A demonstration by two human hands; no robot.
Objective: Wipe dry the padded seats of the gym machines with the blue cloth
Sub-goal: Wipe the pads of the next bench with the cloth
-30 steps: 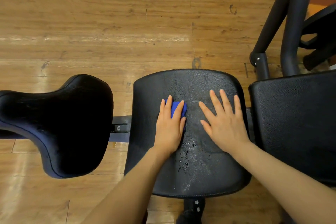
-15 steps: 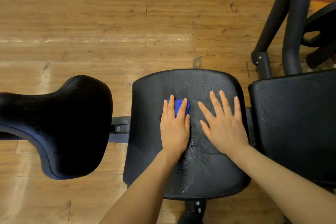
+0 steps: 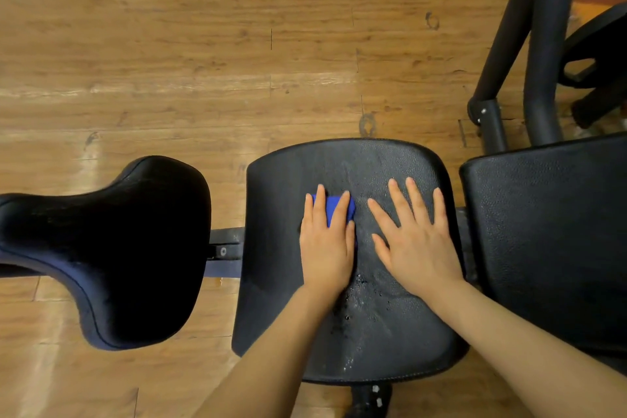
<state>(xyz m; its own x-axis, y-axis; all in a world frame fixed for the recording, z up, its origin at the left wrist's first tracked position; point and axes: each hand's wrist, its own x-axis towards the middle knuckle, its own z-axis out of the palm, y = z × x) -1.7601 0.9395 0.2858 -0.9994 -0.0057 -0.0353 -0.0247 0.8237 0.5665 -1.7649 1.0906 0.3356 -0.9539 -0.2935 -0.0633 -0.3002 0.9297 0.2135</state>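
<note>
- The left hand (image 3: pixel 326 248) lies flat on the blue cloth (image 3: pixel 334 209) and presses it onto the middle padded seat (image 3: pixel 383 332); the fingers are straight and a little spread, so there is no closed grip around the cloth.
- The blue cloth is folded small, and only its far part shows between and past the fingers, on the left half of the seat top.
- The right hand (image 3: pixel 419 241) rests just beside it on the same seat, palm down with the fingers wide apart, and holds nothing.
- Small water drops (image 3: pixel 364 285) shine on the seat between the two wrists and nearer to the person.
- A saddle-shaped pad (image 3: pixel 112 248) stands to the left, apart from the seat, and another padded seat (image 3: pixel 549 231) is at the right, just beside it.
- Black frame tubes (image 3: pixel 529 44) rise at the upper right over the wooden floor (image 3: pixel 169 44).
</note>
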